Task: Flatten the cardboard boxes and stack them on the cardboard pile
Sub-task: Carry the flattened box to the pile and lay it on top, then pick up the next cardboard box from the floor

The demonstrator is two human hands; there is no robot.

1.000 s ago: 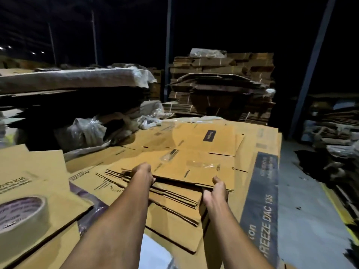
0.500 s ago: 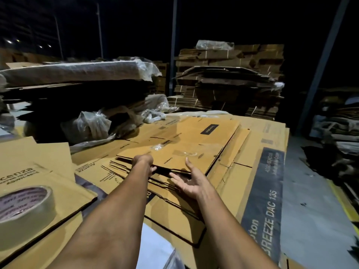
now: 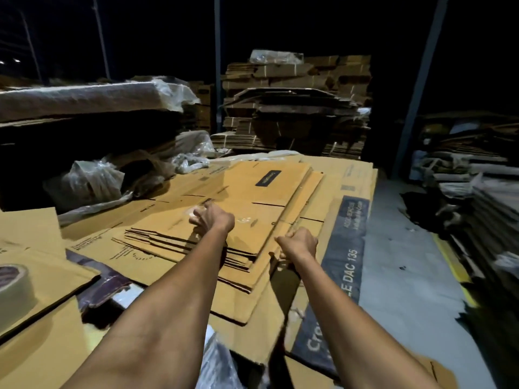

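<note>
Top flattened box [image 3: 241,203] lies flat on the cardboard pile [image 3: 345,175], logo patch up, a few more flattened boxes fanned out under it at the near edge. Left hand [image 3: 213,220] rests on the top box near its front edge, fingers curled down onto the board; whether it's pinching an edge or just pressing, cannot tell. Right hand [image 3: 299,244] sits at the near right corner of the stack, fingers curled, seemingly hooked on the board edges, but blur hides the contact.

Handling guess: single corrugated sheets are light, stiff across the flutes but floppy along the fold creases, and slide easily on each other. Best held at two spread points on an edge or opposite corners, away from the flap slits. Tape patches look slick. Tape roll [image 3: 12,293] sits far left on another board.
</note>
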